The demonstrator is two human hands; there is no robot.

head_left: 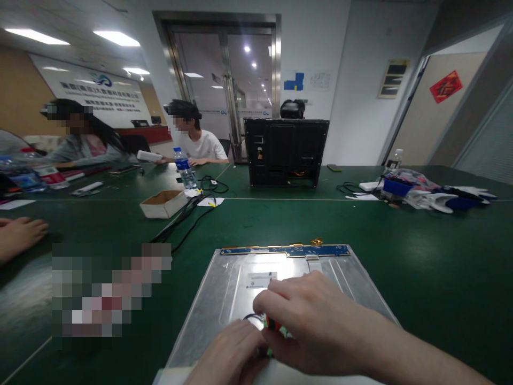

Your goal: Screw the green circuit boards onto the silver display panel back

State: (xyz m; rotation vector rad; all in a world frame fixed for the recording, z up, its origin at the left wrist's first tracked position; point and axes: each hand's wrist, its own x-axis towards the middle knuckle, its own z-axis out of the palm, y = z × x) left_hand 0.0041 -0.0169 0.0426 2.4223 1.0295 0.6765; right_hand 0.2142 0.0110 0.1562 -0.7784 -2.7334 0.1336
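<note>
Flanking red part (on metal panel): left hand, right hand.

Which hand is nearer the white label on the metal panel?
Right. The right hand has its knuckles just below the white label; the left hand lies lower, at the near edge of the metal panel.

A green table carries a panel near, a box and bottle left, a black case far, gloves far right.
</note>
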